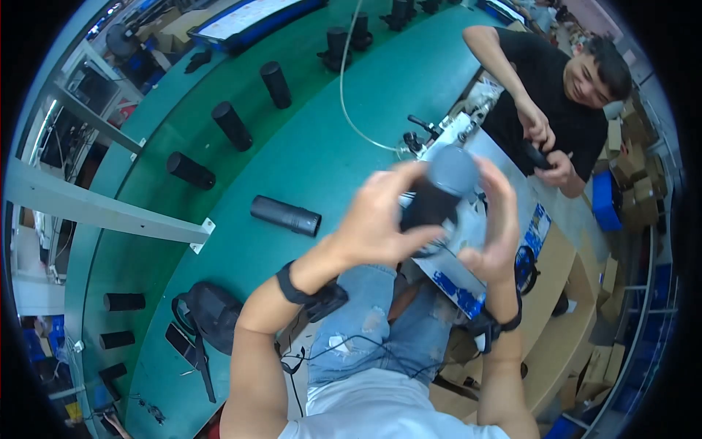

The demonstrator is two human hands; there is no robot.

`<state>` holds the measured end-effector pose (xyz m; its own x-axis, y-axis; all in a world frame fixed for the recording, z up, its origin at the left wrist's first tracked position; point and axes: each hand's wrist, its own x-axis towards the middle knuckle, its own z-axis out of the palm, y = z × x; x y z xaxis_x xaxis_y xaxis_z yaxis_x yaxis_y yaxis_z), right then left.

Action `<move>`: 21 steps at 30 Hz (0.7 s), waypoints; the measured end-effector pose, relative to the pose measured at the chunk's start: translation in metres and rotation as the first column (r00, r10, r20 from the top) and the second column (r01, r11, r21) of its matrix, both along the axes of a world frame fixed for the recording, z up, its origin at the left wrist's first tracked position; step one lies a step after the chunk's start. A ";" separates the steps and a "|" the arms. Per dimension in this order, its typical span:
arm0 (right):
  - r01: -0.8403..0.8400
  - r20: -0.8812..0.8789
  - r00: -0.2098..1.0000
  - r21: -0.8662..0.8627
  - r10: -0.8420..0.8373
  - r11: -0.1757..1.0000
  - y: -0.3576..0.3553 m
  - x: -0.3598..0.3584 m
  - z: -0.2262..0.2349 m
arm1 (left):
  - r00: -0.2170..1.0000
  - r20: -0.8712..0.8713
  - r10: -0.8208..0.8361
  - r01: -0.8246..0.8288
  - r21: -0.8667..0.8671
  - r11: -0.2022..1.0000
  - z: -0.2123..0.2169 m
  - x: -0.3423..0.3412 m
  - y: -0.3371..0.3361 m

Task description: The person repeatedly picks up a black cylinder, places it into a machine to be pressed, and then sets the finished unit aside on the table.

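My left hand [376, 219] is closed round a black cylinder [428, 208] with a rounded grey end [453, 172], its thumb lying across the near side. On the other side of the cylinder, my right hand [499, 227] is curved, thumb and fingers apart; its fingertips come close to the grey end. Motion blurs both hands, and I cannot tell whether the right one touches it. Left of my left wrist, a ribbed black tube [286, 216] lies on the green table [314, 157]. Just beyond the cylinder stands a metal fixture [461, 130] with a black lever.
Several black cylinders [232, 126] line the green strip along the far left. A black bag [210, 314] and a phone [183, 345] lie at the near left. To the right, a co-worker [545, 102] handles a black ring-shaped part. Cardboard [548, 322] stands beside my right arm.
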<state>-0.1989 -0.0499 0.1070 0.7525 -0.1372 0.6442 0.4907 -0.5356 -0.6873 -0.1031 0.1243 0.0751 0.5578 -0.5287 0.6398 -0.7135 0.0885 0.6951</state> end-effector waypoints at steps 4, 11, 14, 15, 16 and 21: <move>0.261 -0.273 0.941 0.202 -0.202 0.944 -0.044 -0.062 -0.069 | 0.857 -0.329 0.398 -0.458 -0.128 0.880 -0.018 0.108 0.056; 0.440 -0.493 0.809 0.148 -0.320 0.886 -0.073 -0.094 -0.125 | 0.623 0.085 0.778 -0.759 0.307 0.574 -0.042 0.295 -0.002; 0.451 -0.528 0.797 0.197 -0.293 0.870 -0.070 -0.091 -0.122 | 0.589 0.221 0.778 -0.781 0.405 0.476 -0.087 0.360 0.001; 0.464 -0.549 0.786 0.222 -0.283 0.858 -0.072 -0.098 -0.122 | 0.602 0.202 0.772 -0.757 0.450 0.473 -0.093 0.366 -0.025; 0.497 -0.552 0.771 0.212 -0.317 0.841 -0.073 -0.103 -0.117 | 0.611 0.187 0.769 -0.735 0.496 0.463 -0.094 0.371 -0.043; 0.479 -0.566 0.720 -0.012 -0.401 0.878 -0.065 -0.091 -0.097 | 0.591 0.220 0.776 -0.752 0.497 0.432 -0.134 0.413 -0.043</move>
<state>-0.2898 -0.1149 0.0103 0.7994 -0.5913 0.1066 -0.2477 -0.4861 -0.8381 0.3101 0.0808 -0.0593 0.9135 -0.0898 0.3967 -0.2861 -0.8350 0.4700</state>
